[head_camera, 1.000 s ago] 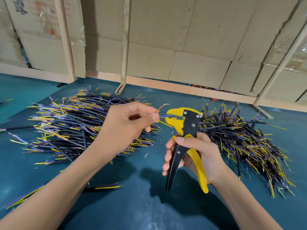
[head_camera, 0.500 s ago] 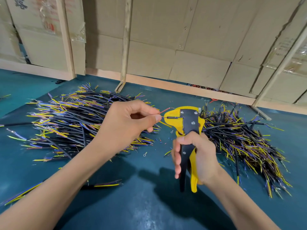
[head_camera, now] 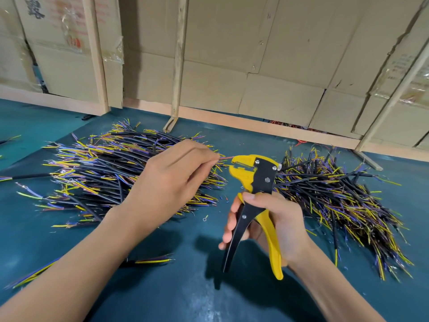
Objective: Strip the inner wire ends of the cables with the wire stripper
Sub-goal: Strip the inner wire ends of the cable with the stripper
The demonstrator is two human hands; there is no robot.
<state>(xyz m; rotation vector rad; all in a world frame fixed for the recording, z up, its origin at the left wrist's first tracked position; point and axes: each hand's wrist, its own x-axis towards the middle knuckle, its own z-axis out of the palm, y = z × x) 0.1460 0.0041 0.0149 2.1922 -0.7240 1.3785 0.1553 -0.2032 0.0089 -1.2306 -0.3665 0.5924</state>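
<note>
A teal table carries two heaps of cut black cable: a broad left pile toward the left edge and a right pile spreading toward the right edge, both bristling with yellow, purple and blue inner wires. Between them, over bare mat, a yellow-and-black stripper stands nearly upright in the right hand, whose fingers wrap both handles; the handles are spread and the jaws at the top face left. The left hand pinches a thin red wire between thumb and fingertips, with its free end lying almost level and pointing right. That tip sits just beside the upper jaw, apparently not yet inside. The coming move looks to turn on this: the wire's long axis runs left to right, straight at the jaw mouth, and the left hand is the nearer to feed it.
</note>
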